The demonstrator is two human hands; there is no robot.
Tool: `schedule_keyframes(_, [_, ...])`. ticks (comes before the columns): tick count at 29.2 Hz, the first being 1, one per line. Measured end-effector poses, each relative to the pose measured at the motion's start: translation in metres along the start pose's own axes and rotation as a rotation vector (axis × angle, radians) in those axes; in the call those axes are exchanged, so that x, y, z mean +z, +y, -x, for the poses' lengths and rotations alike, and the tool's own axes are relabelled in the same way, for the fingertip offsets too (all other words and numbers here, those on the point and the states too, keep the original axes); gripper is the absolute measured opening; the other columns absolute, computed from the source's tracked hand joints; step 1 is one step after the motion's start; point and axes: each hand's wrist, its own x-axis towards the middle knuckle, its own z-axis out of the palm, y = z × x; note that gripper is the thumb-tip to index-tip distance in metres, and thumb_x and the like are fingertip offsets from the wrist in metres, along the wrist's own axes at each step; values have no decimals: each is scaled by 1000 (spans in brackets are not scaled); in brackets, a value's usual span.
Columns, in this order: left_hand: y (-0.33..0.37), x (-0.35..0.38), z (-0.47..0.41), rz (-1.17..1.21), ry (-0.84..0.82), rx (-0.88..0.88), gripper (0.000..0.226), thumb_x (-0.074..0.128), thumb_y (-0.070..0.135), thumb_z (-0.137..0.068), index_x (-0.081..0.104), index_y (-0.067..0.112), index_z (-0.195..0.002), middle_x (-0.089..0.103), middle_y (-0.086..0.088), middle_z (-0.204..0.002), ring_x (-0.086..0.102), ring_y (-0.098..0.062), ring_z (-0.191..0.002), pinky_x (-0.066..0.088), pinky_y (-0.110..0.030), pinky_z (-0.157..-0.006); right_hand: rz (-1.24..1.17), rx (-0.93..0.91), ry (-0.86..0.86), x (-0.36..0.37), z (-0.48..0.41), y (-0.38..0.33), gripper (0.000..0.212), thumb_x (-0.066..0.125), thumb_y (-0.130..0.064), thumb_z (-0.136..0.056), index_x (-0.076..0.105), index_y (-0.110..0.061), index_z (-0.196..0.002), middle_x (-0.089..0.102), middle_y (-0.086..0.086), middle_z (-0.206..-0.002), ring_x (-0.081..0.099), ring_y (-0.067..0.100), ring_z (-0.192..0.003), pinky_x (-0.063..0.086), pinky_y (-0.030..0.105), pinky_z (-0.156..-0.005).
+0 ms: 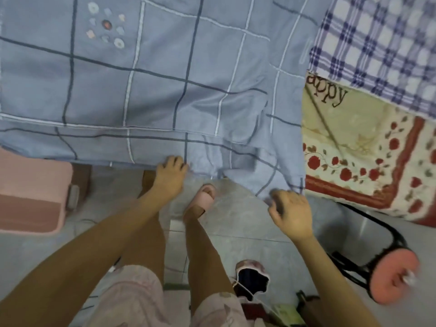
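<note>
The left hand (pixel 171 171) grips the hem of the blue checked duvet cover (pixel 165 90), fingers curled round it; the right hand (pixel 291 210) pinches its corner beside the floral blanket (pixel 365 149)

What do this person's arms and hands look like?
The left arm and right arm are bare, no sleeves in view. The left hand and right hand carry no gloves, watch or rings that show. Also worn: pink patterned shorts and a pink slipper.
</note>
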Motion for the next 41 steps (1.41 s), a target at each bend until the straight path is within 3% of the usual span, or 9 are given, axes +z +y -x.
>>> schedule_keyframes(5, [37, 9, -8, -87, 155, -102, 61, 75, 19, -68, 50, 4, -122, 48, -21, -123, 51, -36, -108, 50, -42, -78, -163, 976, -359, 33, 27, 88, 50, 56, -36, -87, 50, -9, -128, 53, 17, -123, 46, 38, -121, 33, 41, -99])
schedule_keyframes(8, [58, 10, -9, 196, 94, -258, 64, 60, 33, -87, 34, 2, -137, 30, -22, -141, 35, -37, -127, 34, -44, -102, -662, 1307, -67, 41, 12, 100, 55, 56, -31, -88, 44, 0, -132, 51, 16, -120, 48, 33, -120, 38, 38, -96])
schedule_keyframes(12, [60, 22, -23, 1276, 153, -747, 78, 72, 54, -59, 55, 9, -122, 54, -18, -127, 52, -36, -115, 44, -54, -98, -980, 1237, 50, 53, -17, 104, 56, 64, -15, -88, 38, 2, -134, 51, 11, -123, 56, 20, -103, 45, 30, -90])
schedule_keyframes(16, [73, 17, -24, 2074, 163, -763, 16, 54, 15, -92, 57, 10, -107, 62, -7, -94, 59, -21, -84, 51, -45, -88, -1062, 1408, 147, 78, -31, 110, 69, 74, -15, -81, 33, 0, -134, 48, 15, -132, 53, 26, -116, 44, 32, -100])
schedule_keyframes(25, [60, 40, -43, 2290, 342, -955, 15, 51, 6, -86, 64, 10, -83, 69, -3, -80, 66, -19, -74, 57, -34, -71, -1265, 1345, 60, 111, 2, 107, 46, 66, -17, -88, 51, -1, -129, 58, 6, -114, 57, 9, -81, 44, 15, -58])
schedule_keyframes(29, [38, 78, -54, 2365, 383, -981, 30, 71, 12, -68, 69, 11, -98, 72, -8, -99, 70, -13, -90, 56, -27, -64, -1428, 1369, 137, 115, 17, 106, 26, 58, -14, -94, 49, -11, -117, 57, 4, -114, 57, 18, -98, 48, 28, -79])
schedule_keyframes(32, [57, 52, -32, 2427, 212, -901, 21, 48, 4, -95, 47, 13, -76, 50, -3, -75, 56, 11, -50, 42, -3, -50, -1488, 1389, 196, 112, 20, 107, 20, 56, -12, -95, 49, -11, -113, 59, 5, -110, 59, 18, -96, 51, 32, -84])
schedule_keyframes(38, [56, 53, -18, 2162, 499, -1021, 22, 54, 5, -93, 56, 3, -115, 62, -9, -113, 61, -19, -106, 50, -32, -94, -1485, 1423, 325, 114, 24, 114, 14, 51, -12, -97, 50, -9, -111, 59, -2, -97, 59, 12, -87, 52, 25, -68])
schedule_keyframes(41, [62, 56, -14, 2205, 528, -1020, 11, 51, -1, -93, 55, 3, -102, 61, -7, -97, 59, -20, -99, 49, -34, -95, -1501, 1450, 360, 116, 23, 114, 14, 51, -12, -97, 50, -9, -111, 58, 0, -101, 58, 10, -84, 52, 24, -65])
